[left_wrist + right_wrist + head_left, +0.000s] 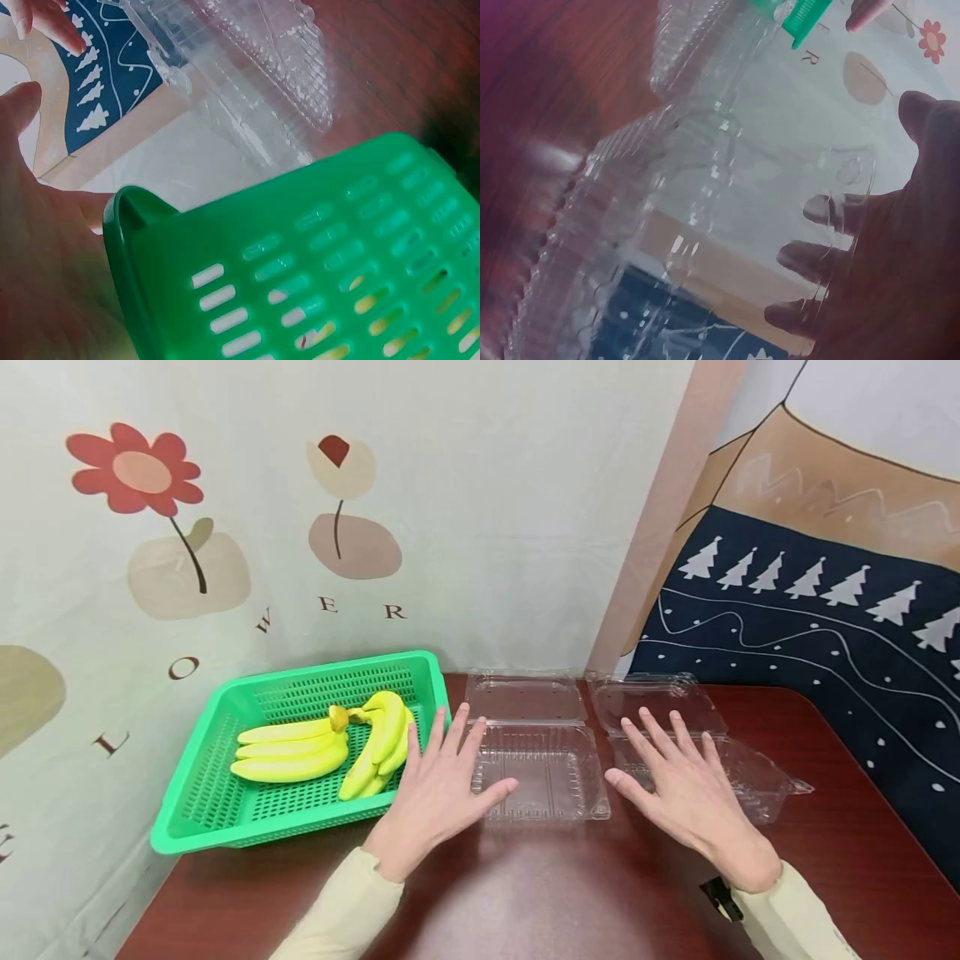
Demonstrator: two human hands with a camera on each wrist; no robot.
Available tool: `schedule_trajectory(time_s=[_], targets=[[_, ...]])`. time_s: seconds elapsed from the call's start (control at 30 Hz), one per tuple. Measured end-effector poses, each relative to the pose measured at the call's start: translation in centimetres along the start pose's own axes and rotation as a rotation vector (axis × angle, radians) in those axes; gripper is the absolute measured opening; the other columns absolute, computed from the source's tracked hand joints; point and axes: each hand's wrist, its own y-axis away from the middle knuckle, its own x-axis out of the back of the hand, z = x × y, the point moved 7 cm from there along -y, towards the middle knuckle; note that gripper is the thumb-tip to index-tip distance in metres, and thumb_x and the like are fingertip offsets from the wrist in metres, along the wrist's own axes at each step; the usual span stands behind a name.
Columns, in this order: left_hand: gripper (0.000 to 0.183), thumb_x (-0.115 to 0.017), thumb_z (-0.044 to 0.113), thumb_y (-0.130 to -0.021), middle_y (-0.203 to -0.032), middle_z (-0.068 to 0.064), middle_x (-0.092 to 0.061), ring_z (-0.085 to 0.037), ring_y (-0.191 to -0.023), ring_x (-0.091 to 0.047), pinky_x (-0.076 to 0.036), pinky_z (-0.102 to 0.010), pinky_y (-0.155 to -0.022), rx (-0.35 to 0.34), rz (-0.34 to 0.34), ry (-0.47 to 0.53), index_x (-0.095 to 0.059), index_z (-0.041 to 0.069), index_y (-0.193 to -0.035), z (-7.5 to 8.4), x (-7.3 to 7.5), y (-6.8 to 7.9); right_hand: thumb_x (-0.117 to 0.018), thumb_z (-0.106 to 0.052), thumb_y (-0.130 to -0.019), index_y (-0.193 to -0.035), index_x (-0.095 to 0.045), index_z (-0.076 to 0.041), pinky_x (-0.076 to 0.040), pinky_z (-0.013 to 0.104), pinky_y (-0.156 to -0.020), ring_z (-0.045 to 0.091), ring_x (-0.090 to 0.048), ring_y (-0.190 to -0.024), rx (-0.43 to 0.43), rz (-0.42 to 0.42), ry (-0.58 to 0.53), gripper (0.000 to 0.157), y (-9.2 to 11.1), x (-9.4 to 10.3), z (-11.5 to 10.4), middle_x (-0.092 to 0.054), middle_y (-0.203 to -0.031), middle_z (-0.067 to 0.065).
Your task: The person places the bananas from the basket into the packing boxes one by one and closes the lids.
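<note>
My left hand [438,785] is spread flat with straight fingers, between the green basket [197,760] and a clear plastic clamshell box [543,777]; it grips nothing. The right hand [686,785], fingers likewise spread, hovers over a second clear clamshell box [757,777] and covers part of it. Both boxes have their lids folded back toward the wall. In the basket lie two bunches of bananas, one bunch [288,752] pointing left, the other bunch [382,739] curving down at the right. The left wrist view has the basket's slotted side [225,247] close up.
A dark red-brown table [555,885] carries everything. Behind it hangs a pale cloth [495,527] with printed flowers and letters, meeting a dark blue printed cloth [810,635] with white trees at the right. A small black object [720,897] sits at the right cuff.
</note>
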Motion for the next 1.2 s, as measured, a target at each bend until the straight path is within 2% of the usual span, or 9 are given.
schedule_trajectory(time_s=[0.13, 0.33, 0.47, 0.63, 1.0, 1.2], targets=[[0.096, -0.049, 0.077, -0.092, -0.170, -0.012, -0.022, -0.040, -0.157, -0.011, -0.003, -0.067, -0.122, 0.006, 0.016, 0.010, -0.035, 0.013, -0.162, -0.4, 0.4, 0.3, -0.048, -0.069, -0.099, -0.163, -0.036, -0.017, -0.010, 0.078, -0.114, 0.049, -0.012, -0.155, 0.014, 0.011, -0.006, 0.083, -0.1, 0.0, -0.6, -0.025, -0.169, 0.015], [0.096, -0.046, 0.079, -0.093, -0.172, -0.010, -0.018, -0.038, -0.158, -0.008, -0.001, -0.066, -0.122, 0.019, 0.003, 0.013, -0.032, 0.015, -0.164, -1.2, 0.7, 0.7, -0.047, -0.068, -0.099, -0.163, -0.035, -0.018, -0.009, 0.077, -0.115, 0.047, -0.010, -0.155, 0.026, 0.012, -0.018, 0.083, -0.2, -0.2, -1.6, -0.024, -0.170, 0.014], [0.095, -0.046, 0.078, -0.094, -0.171, -0.010, -0.019, -0.037, -0.158, -0.008, -0.003, -0.067, -0.122, 0.023, 0.018, 0.019, -0.033, 0.015, -0.164, -1.7, 1.2, 1.2, -0.048, -0.069, -0.098, -0.163, -0.035, -0.017, -0.009, 0.077, -0.115, 0.046, -0.010, -0.156, 0.040, 0.016, -0.016, 0.084, -0.4, -0.4, -2.5, -0.023, -0.170, 0.013], [0.092, -0.049, 0.075, -0.095, -0.170, -0.010, -0.024, -0.038, -0.158, -0.013, -0.008, -0.069, -0.121, 0.011, 0.062, 0.008, -0.036, 0.014, -0.162, -2.5, 2.2, 1.8, -0.049, -0.069, -0.098, -0.162, -0.038, -0.018, -0.013, 0.076, -0.115, 0.045, -0.013, -0.156, 0.079, 0.045, -0.001, 0.082, -0.4, -0.9, -3.7, -0.025, -0.170, 0.012], [0.087, -0.058, 0.068, -0.094, -0.168, -0.012, -0.030, -0.038, -0.157, -0.016, -0.007, -0.069, -0.121, 0.001, 0.130, -0.044, -0.043, 0.011, -0.158, -5.0, 4.6, 3.7, -0.051, -0.068, -0.098, -0.160, -0.043, -0.019, -0.016, 0.072, -0.117, 0.041, -0.017, -0.156, 0.187, 0.094, 0.030, 0.080, -0.4, -1.6, -7.6, -0.031, -0.168, 0.009], [0.086, -0.062, 0.065, -0.093, -0.167, -0.014, -0.032, -0.041, -0.155, -0.021, -0.010, -0.069, -0.121, 0.012, 0.140, -0.054, -0.045, 0.009, -0.157, -6.7, 5.4, 4.9, -0.050, -0.071, -0.096, -0.159, -0.044, -0.020, -0.018, 0.071, -0.118, 0.041, -0.019, -0.156, 0.258, 0.123, 0.051, 0.082, -0.7, -1.9, -9.8, -0.033, -0.167, 0.007]])
